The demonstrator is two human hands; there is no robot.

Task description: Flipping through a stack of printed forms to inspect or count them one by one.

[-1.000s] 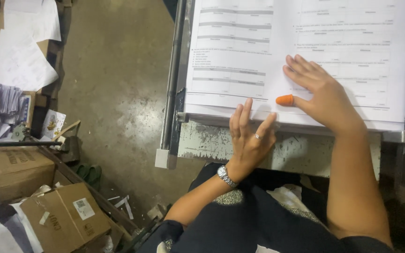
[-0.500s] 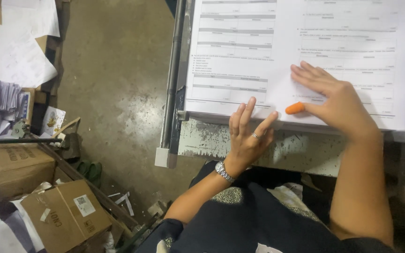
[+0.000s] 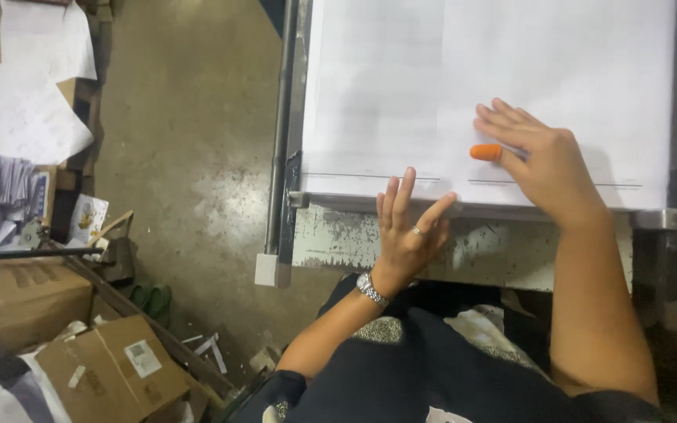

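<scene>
In the head view, the right hand [image 3: 546,160] lies palm down on the large white paper sheet stack [image 3: 464,102], fingers [image 3: 503,117] slightly spread and pointing left, the thumb capped by an orange rubber fingertip cover [image 3: 485,152]. The left hand [image 3: 405,231] rises at the stack's near edge, fingers [image 3: 397,196] extended and loosely spread, touching that edge. The stack's long axis runs left to right across the worn, paint-chipped tabletop [image 3: 464,243] below both hands' fingers.

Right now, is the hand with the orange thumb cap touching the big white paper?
Touching. The head view shows the right hand lying flat on the white paper stack, its orange thumb cap pressed on the sheet with no gap.
</scene>
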